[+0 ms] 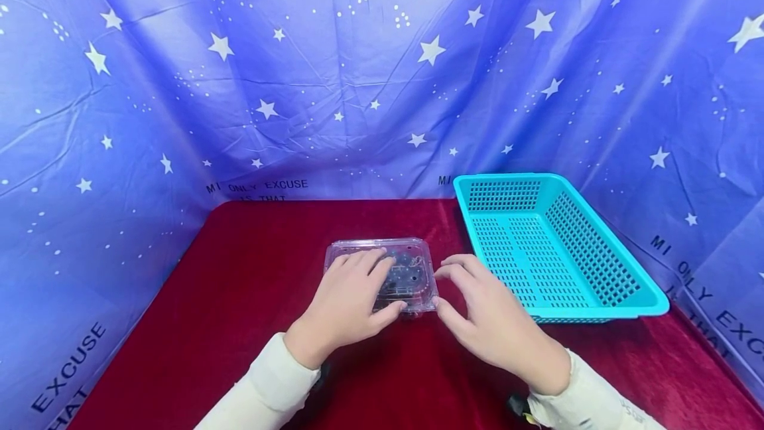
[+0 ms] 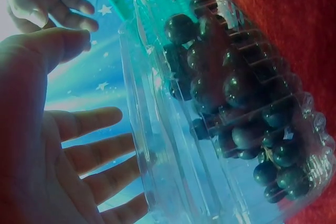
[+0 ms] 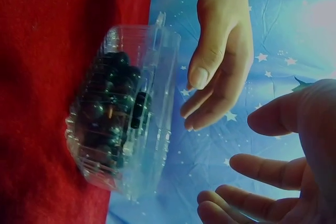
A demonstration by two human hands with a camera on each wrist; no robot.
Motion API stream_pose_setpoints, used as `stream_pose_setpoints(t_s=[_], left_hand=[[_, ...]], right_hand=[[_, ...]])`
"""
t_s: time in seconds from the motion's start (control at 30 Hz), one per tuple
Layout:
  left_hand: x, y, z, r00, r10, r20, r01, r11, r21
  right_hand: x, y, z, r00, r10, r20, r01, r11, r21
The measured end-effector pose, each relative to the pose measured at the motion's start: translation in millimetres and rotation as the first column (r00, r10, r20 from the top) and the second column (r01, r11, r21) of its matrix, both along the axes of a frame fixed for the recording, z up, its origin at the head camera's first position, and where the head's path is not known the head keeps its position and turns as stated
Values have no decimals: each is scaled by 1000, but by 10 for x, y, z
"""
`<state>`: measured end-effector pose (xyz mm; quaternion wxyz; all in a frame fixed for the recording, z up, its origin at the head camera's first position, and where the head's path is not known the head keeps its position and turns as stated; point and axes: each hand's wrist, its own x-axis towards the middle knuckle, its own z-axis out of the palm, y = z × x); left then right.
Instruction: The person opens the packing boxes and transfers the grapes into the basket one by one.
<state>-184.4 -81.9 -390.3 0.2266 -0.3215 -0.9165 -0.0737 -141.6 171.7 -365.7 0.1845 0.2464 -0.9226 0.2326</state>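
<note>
A clear plastic clamshell box (image 1: 425,284) sits on the table with its lid down. Dark round grapes (image 2: 241,87) fill part of it, and a bit of stem shows among them. Over the lid's left part lies my left hand (image 1: 346,297), fingers spread and loosely bent; in the right wrist view this left hand (image 3: 226,61) appears just above the box, and contact is hard to tell. My right hand (image 1: 489,310) is beside the box's right edge, its fingers relaxed and thumb tip close to the near right corner. Neither hand holds anything.
A turquoise perforated basket (image 1: 543,208) stands to the right of the box, close behind the right hand. Dark red cloth (image 1: 239,297) covers the table. Blue star-printed curtains (image 1: 340,71) hang at the back and both sides.
</note>
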Motion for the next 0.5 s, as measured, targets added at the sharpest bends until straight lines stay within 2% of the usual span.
stream_pose_setpoints(t_s=[0.3, 0.5], left_hand=[[11, 55, -37, 999, -14, -29, 14, 1000, -4], [5, 98, -86, 998, -26, -54, 26, 1000, 5]], right_hand=[[6, -15, -115, 1000, 6, 26, -5, 999, -44], [-1, -18, -192, 996, 0, 89, 7, 996, -84]])
